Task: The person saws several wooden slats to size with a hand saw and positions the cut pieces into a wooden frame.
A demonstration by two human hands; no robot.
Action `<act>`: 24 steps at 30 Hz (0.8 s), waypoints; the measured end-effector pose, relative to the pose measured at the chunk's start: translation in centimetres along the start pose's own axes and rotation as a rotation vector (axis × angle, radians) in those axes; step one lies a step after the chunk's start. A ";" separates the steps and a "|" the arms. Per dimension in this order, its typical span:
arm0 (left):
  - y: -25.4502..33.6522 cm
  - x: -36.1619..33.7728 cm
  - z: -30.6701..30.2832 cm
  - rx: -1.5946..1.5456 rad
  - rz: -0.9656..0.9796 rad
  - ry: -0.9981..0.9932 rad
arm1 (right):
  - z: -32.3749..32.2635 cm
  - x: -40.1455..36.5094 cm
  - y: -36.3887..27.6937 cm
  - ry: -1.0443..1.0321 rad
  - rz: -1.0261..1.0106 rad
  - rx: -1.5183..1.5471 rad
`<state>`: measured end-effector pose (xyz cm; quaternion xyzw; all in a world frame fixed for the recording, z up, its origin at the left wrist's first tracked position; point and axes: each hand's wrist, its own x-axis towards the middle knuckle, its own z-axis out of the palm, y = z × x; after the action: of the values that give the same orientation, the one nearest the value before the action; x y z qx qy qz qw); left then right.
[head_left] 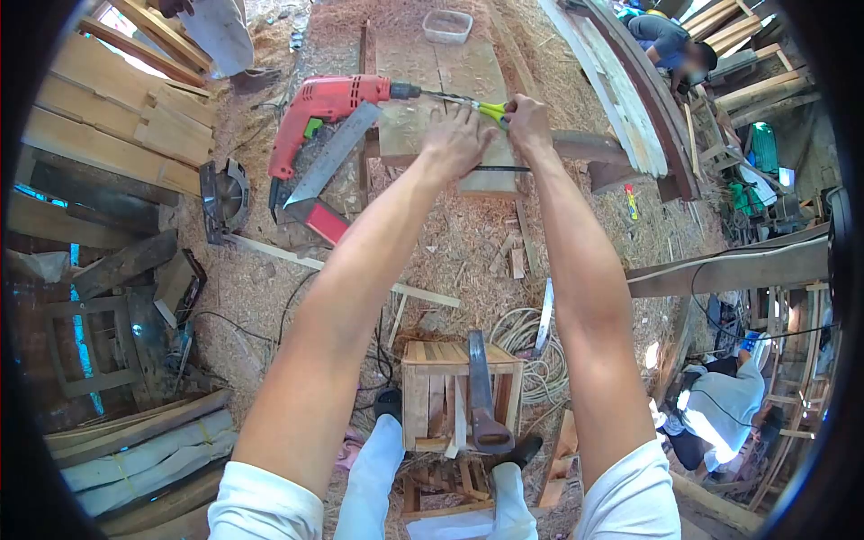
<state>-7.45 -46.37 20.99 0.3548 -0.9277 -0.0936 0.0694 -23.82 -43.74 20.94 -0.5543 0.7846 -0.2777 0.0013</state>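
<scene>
My right hand (529, 123) is closed around the end of a tool with a yellow-green handle (490, 110), its narrow metal end pointing left across the board. Spread flat on the wooden board (405, 144), my left hand (457, 139) lies just below that tool, fingers apart. A red power drill (310, 112) with a green trigger lies to the left, its long bit reaching toward my left fingertips. Below the drill rests a saw with a grey blade (331, 157) and a red handle (326, 221). A dark strip (499, 168) crosses the board under my wrists.
A clear plastic tub (447, 27) sits at the board's far end. A circular saw (225, 200) stands left on the shavings. Near my feet, a handsaw (482, 387) lies over a wooden stool (423, 353) beside coiled cable (549, 373). Two people (661, 40) (720, 405) are at right.
</scene>
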 end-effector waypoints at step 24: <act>16.0 -36.0 14.9 -0.610 -0.650 0.026 | -6.4 -48.9 7.9 -0.374 0.431 0.548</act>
<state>5.88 -8.63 7.82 0.5924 -0.6968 -0.3757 0.1494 -13.85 3.39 7.94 -0.3972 0.7660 -0.3645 0.3502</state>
